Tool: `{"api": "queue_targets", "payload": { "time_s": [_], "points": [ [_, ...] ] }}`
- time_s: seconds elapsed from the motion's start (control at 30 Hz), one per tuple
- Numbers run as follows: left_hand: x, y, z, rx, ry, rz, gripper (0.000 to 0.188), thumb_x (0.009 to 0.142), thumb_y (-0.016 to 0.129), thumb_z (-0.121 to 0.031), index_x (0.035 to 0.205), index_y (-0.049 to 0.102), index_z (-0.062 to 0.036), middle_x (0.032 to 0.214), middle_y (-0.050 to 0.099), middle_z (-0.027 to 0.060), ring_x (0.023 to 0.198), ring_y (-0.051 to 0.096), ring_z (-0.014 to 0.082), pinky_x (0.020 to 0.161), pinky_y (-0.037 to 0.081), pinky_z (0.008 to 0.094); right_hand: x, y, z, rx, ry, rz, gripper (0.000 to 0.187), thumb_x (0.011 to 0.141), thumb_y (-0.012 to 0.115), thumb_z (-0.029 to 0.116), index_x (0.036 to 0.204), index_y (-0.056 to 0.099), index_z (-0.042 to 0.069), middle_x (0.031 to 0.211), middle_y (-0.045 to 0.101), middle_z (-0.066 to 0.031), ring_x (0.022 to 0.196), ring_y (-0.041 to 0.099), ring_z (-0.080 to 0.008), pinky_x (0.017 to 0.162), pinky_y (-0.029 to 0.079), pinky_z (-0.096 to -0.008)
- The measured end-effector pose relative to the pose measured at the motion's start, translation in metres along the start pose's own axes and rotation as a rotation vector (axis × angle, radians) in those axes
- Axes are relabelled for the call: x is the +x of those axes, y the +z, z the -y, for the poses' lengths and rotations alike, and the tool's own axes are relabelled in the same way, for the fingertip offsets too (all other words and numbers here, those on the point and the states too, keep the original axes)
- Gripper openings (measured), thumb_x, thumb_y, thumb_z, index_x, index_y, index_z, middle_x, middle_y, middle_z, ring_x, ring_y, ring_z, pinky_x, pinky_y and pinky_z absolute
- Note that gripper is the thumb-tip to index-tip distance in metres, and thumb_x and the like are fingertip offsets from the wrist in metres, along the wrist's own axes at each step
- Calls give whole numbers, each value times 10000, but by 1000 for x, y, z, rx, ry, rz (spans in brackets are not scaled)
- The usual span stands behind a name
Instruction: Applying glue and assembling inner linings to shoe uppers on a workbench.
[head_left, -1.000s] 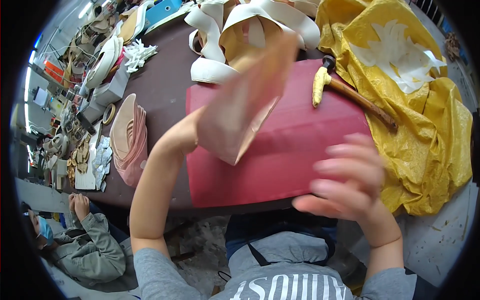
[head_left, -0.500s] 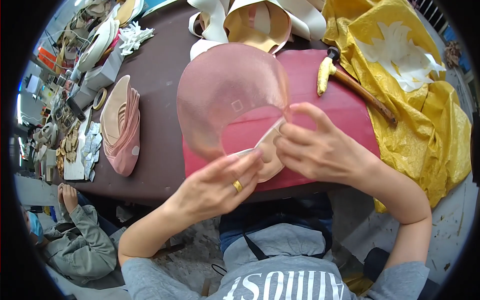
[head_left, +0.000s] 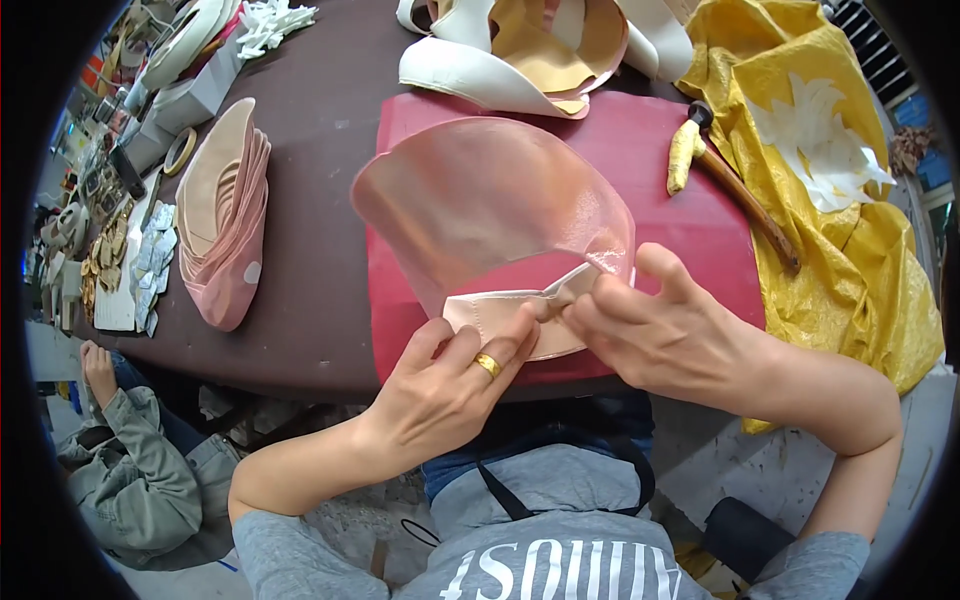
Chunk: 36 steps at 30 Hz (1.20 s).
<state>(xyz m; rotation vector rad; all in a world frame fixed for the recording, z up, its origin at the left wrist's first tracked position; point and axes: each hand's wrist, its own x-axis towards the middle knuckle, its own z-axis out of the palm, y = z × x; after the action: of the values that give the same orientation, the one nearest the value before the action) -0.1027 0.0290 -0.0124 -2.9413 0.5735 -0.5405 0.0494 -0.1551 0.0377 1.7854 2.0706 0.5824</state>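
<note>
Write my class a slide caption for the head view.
Left hand and right hand hold a curved pink piece over a red mat, a hammer to the right.

**Bright enough, bendy round the rim**

Looks evenly lit, can't pin the source. Throws glare off the glossy pink piece (head_left: pixel 480 180) at its 4 o'clock, crinkly shine off the yellow sheet (head_left: pixel 840 290) at 3. Barely blurs up close, squashes the clutter (head_left: pixel 108 165) near 10, goes black in the corners.

Dark brown tabletop (head_left: pixel 315 210) with a red mat (head_left: pixel 690 235) and, to its left, nested pink pieces (head_left: pixel 222 250).
</note>
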Motion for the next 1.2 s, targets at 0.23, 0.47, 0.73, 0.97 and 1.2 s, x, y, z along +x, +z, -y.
{"api": "queue_targets", "payload": {
  "time_s": [0.23, 0.47, 0.73, 0.97, 1.2],
  "points": [
    [-9, 17, -16, -49, -142, -104, 330, 786, 638, -74, 1110, 689, -36, 1062, 638, 58, 769, 547, 168, 829, 407, 329, 9, 2, -5, 384, 99, 60, 190, 758, 634, 121, 944, 653, 87, 977, 552, -39, 866, 450, -186, 876, 312, -412],
    [-4, 25, -25, -11, -143, -237, 302, 782, 604, -61, 1060, 675, 33, 991, 608, 141, 783, 536, 219, 824, 454, 326, 33, 12, 9, 375, 239, 9, 180, 747, 638, 114, 923, 645, 75, 934, 562, -38, 789, 459, -184, 819, 347, -382],
    [-3, 22, -32, 14, -143, -182, 289, 762, 626, -55, 1024, 676, 56, 991, 610, 154, 815, 561, 235, 796, 464, 318, 35, 5, 22, 386, 367, -85, 152, 749, 654, 120, 891, 625, 72, 911, 574, -25, 745, 458, -175, 798, 353, -352],
    [-2, 18, -31, 8, -133, -154, 281, 774, 607, -58, 1011, 665, 83, 976, 613, 164, 821, 558, 243, 799, 465, 310, 38, 4, 17, 565, 397, 23, 141, 757, 659, 129, 881, 616, 76, 934, 581, -16, 741, 462, -176, 800, 352, -350],
    [-9, 14, -28, 26, -126, -100, 326, 807, 588, -102, 1079, 660, 62, 1103, 612, 176, 832, 542, 226, 810, 446, 299, 32, 5, 19, 536, 304, -52, 238, 759, 662, 158, 979, 626, 74, 960, 578, -20, 785, 484, -161, 817, 341, -343]
  ]
}}
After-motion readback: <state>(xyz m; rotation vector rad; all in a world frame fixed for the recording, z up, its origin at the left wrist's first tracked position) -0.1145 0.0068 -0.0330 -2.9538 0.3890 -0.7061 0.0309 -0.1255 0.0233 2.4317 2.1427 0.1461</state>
